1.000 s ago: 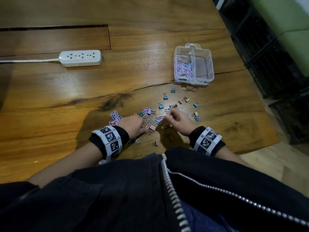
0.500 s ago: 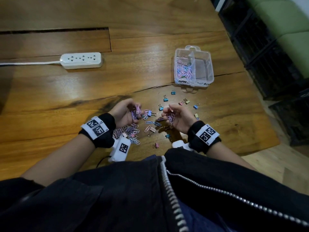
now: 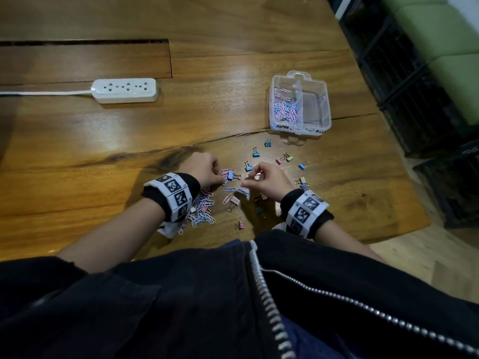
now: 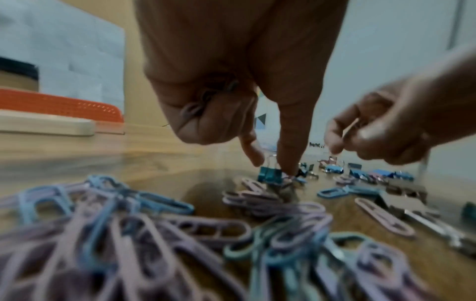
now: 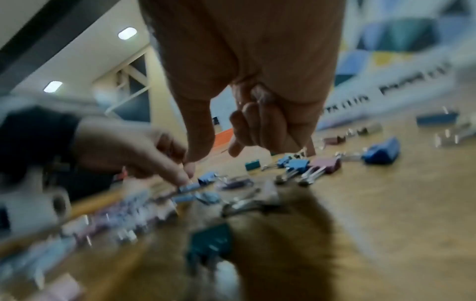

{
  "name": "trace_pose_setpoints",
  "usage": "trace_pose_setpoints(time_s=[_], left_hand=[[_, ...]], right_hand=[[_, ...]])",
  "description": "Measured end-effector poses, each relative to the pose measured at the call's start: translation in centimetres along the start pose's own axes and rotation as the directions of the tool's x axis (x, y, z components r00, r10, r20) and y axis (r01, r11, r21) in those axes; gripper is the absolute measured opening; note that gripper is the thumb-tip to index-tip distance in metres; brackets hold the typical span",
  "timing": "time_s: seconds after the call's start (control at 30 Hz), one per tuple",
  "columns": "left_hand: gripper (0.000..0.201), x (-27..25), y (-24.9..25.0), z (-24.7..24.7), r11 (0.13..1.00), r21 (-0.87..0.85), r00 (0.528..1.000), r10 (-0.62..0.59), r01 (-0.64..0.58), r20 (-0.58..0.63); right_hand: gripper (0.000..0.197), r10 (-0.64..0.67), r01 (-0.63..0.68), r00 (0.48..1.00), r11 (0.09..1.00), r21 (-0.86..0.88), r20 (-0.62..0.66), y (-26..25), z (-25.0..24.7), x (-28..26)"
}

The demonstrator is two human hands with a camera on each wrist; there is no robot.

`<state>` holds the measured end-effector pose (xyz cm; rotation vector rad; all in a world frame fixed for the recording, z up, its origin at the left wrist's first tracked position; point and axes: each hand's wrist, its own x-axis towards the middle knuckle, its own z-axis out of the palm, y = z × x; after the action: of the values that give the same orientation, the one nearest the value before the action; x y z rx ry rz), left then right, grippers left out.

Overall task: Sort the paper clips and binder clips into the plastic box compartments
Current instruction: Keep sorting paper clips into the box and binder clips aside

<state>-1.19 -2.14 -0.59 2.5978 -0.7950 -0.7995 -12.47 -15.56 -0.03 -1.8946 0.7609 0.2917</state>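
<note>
my left hand (image 3: 204, 171) is down on the wooden bench (image 3: 77, 141) near its front edge, two fingers (image 4: 288, 142) stretched to touch a blue binder clip (image 4: 269, 175) lying among loose paper clips, while the other fingers curl in on a few paper clips tucked against my palm. my right hand (image 3: 267, 178) hovers just beside it, thumb and forefinger pinched together on something thin; i cannot tell what it is, as that wrist view is blurred. a heap of pink and blue paper clips (image 3: 203, 208) lies under my left wrist, close to the front edge. small binder clips (image 3: 283, 158) in blue, pink, green and yellow are scattered beyond and beside my hands, towards the right edge. the clear plastic box (image 3: 325, 99) sits further back on the right side of the bench, open, with paper clips in its left compartment. a white power strip (image 3: 125, 89) lies far off towards the back left.
</note>
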Motion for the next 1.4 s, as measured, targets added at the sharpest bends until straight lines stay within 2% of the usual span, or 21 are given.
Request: trace_pose_setpoints(time_s=[0.1, 0.2, 0.27, 0.4, 0.47, 0.53, 0.6, 0.83, 0.9, 0.97, 1.0, 1.03, 1.07, 1.1, 1.13, 1.2, 1.23, 1.27, 1.3, 1.33, 1.4], left_hand=[[0.008, 0.2, -0.1, -0.2, 1.0, -0.008, 1.0, 0.0, 0.0, -0.021], [0.009, 0.2, -0.4, -0.6, 0.994, -0.104, 0.996, -0.031, 0.022, -0.088], [0.021, 0.3, -0.4, -0.8, 0.993, -0.119, 0.997, -0.019, 0.01, -0.075], [0.048, 0.1, 0.3, -0.2, 0.982, 0.167, 0.996, 0.081, -0.086, 0.035], [0.045, 0.1, 0.7, 0.2, 0.954, 0.277, 0.993, 0.111, -0.117, 0.037], [0.033, 0.1, 1.1, 0.8, 0.942, 0.308, 0.991, 0.128, -0.131, 0.031], [0.023, -0.2, 1.4, 1.4, 0.938, 0.319, 0.991, 0.131, -0.136, 0.035], [0.022, -0.9, 1.7, 1.7, 0.901, 0.4, 0.985, 0.136, -0.166, 0.104], [0.017, -0.8, 1.6, 1.3, 0.955, 0.258, 0.985, 0.123, -0.15, 0.117], [0.02, -0.5, 1.4, 0.8, 0.99, -0.111, 0.988, 0.095, -0.082, 0.124], [0.026, -0.2, 1.1, 0.4, 0.939, -0.342, 0.987, 0.073, -0.02, 0.144], [0.03, -0.1, 0.7, 0.0, 0.816, -0.575, 0.98, 0.063, 0.059, 0.189], [0.03, -0.1, 0.4, -0.3, 0.634, -0.758, 0.965, 0.071, 0.152, 0.253], [0.027, -0.2, 0.1, -0.7, 0.459, -0.859, 0.947, 0.104, 0.224, 0.303], [0.024, -0.3, -0.3, -0.9, 0.343, -0.901, 0.934, 0.14, 0.267, 0.33], [0.016, -0.4, -0.7, -1.3, 0.242, -0.929, 0.923, 0.195, 0.281, 0.331], [0.011, -0.5, -0.8, -1.4, 0.224, -0.934, 0.921, 0.212, 0.279, 0.326], [0.007, -0.6, -0.8, -1.4, 0.236, -0.932, 0.921, 0.216, 0.274, 0.325], [0.01, -0.5, -0.8, -1.4, 0.293, -0.919, 0.922, 0.202, 0.265, 0.33], [0.017, -0.6, -0.7, -1.3, 0.407, -0.88, 0.929, 0.161, 0.245, 0.333], [0.027, -0.8, -0.3, -1.0, 0.739, -0.657, 0.956, 0.064, 0.148, 0.287]], right_hand=[[0.027, -0.048, 0.046, 0.999, 0.948, -0.315, 0.002, 0.1, 0.7, 0.1], [0.027, -0.076, 0.07, 0.997, 0.922, -0.38, -0.001, 0.1, 1.0, 0.3], [0.022, -0.092, 0.087, 0.996, 0.904, -0.42, 0.007, 0.1, 1.2, 0.4], [0.016, -0.103, 0.127, 0.992, 0.841, -0.526, 0.075, 0.1, 1.2, 0.5], [0.014, -0.098, 0.151, 0.988, 0.798, -0.584, 0.121, 0.2, 1.3, 0.6], [0.01, -0.072, 0.148, 0.987, 0.773, -0.617, 0.147, 0.4, 1.4, 0.6], [0.013, -0.055, 0.142, 0.986, 0.77, -0.622, 0.157, 0.6, 1.5, 0.7], [0.01, -0.134, 0.148, 0.989, 0.854, -0.498, 0.064, 0.9, 1.7, 0.0], [0.004, -0.13, 0.136, 0.991, 0.898, -0.418, 0.043, 1.0, 1.4, -0.2], [0.013, -0.098, 0.099, 0.995, 0.977, -0.19, 0.012, 1.1, 0.7, -0.2], [0.017, -0.069, 0.07, 0.998, 0.997, -0.017, 0.007, 1.1, 0.4, -0.1], [0.017, -0.032, 0.03, 0.999, 0.987, 0.158, 0.012, 1.0, -0.1, -0.1], [0.017, -0.001, -0.008, 1.0, 0.949, 0.316, 0.028, 0.8, -0.5, -0.1], [0.021, 0.023, -0.044, 0.998, 0.891, 0.453, 0.053, 0.8, -0.9, -0.1], [0.025, 0.036, -0.08, 0.995, 0.814, 0.575, 0.089, 0.7, -1.2, -0.1], [0.027, 0.039, -0.161, 0.982, 0.668, 0.726, 0.183, 0.4, -1.7, -0.2], [0.028, 0.034, -0.197, 0.973, 0.634, 0.747, 0.228, 0.3, -1.9, -0.2], [0.029, 0.04, -0.227, 0.964, 0.642, 0.733, 0.264, 0.3, -1.9, -0.3], [0.029, 0.063, -0.241, 0.959, 0.694, 0.678, 0.276, 0.2, -1.8, -0.2], [0.028, 0.094, -0.232, 0.962, 0.779, 0.582, 0.258, 0.1, -1.5, -0.2], [0.022, 0.117, -0.159, 0.98, 0.947, 0.281, 0.162, 0.1, -0.6, -0.2]])
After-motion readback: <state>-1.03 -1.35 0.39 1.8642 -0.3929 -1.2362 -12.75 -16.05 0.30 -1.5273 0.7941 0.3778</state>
